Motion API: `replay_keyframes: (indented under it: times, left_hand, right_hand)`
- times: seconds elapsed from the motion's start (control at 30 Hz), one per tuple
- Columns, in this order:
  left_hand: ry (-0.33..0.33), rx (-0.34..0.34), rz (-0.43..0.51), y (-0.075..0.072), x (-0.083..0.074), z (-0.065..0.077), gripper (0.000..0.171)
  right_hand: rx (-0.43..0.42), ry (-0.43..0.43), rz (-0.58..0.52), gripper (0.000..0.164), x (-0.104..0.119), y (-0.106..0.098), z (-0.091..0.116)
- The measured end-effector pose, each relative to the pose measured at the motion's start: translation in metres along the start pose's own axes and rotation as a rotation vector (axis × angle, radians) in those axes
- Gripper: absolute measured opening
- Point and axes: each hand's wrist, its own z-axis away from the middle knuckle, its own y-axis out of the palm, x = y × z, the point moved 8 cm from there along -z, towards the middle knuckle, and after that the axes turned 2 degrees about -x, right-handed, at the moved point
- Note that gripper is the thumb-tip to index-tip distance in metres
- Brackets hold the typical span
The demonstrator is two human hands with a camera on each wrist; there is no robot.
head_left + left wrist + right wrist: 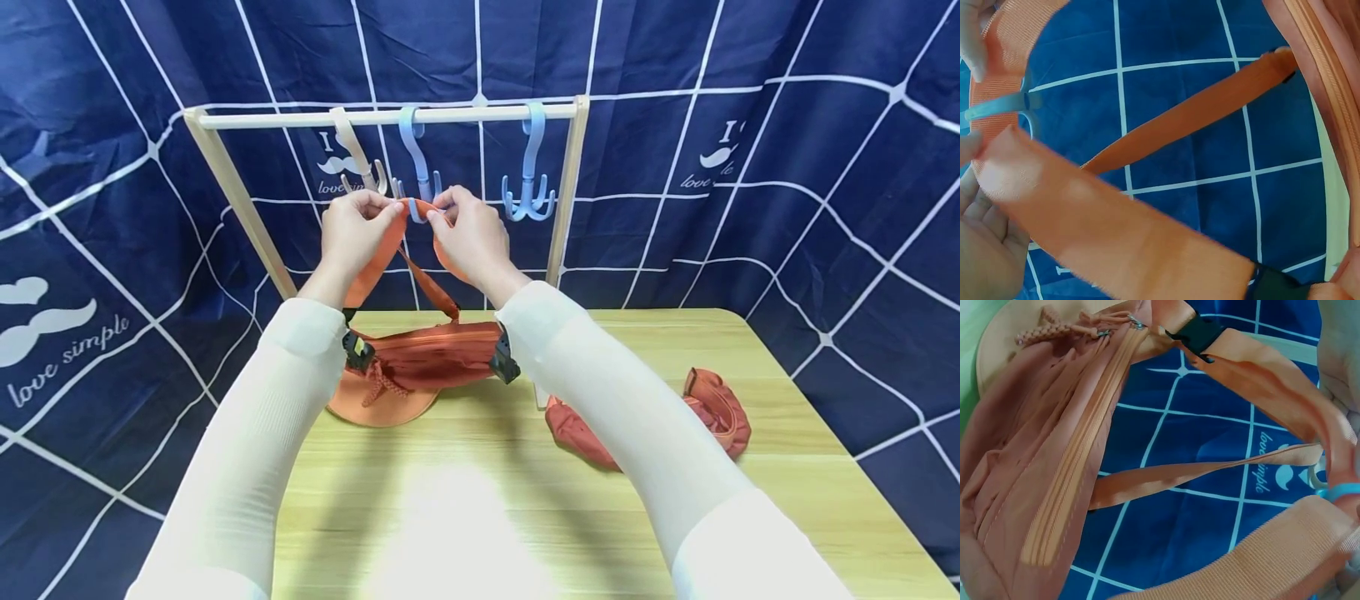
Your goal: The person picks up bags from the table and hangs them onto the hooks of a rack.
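Note:
An orange webbing strap (378,262) is looped over a prong of the middle blue hook (412,142). My left hand (352,233) pinches it just left of the prong, and my right hand (474,237) pinches it on the other side. From the strap hangs a rust-orange waist bag (450,354), low over the table, with a long zip (1079,456) and braided cord pulls (1054,330). A black buckle (1200,332) joins the strap near the bag's left end. A thinner strap (1191,119) runs up behind. Below the bag shows a rounded, paler orange piece (382,404).
A wooden rack (292,119) stands at the back of the table (450,517). A cream hook (352,150) and another blue hook (532,158) hang on its bar. A crumpled rust-coloured cloth item (723,408) lies beyond my right forearm. Behind is a blue gridded curtain (675,250).

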Motion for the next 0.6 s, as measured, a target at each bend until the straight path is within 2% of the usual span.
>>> replay_keyframes:
  times: [0.2, 0.6]
  left_hand:
    - [-0.007, 0.035, 0.021, 0.002, 0.003, 0.004, 0.027]
    - [-0.001, 0.021, 0.035, -0.002, 0.008, 0.012, 0.031]
  right_hand:
    - [-0.003, -0.004, -0.002, 0.035, -0.004, 0.004, 0.004]
    - [-0.060, -0.024, -0.069, 0.040, -0.011, 0.002, 0.008]
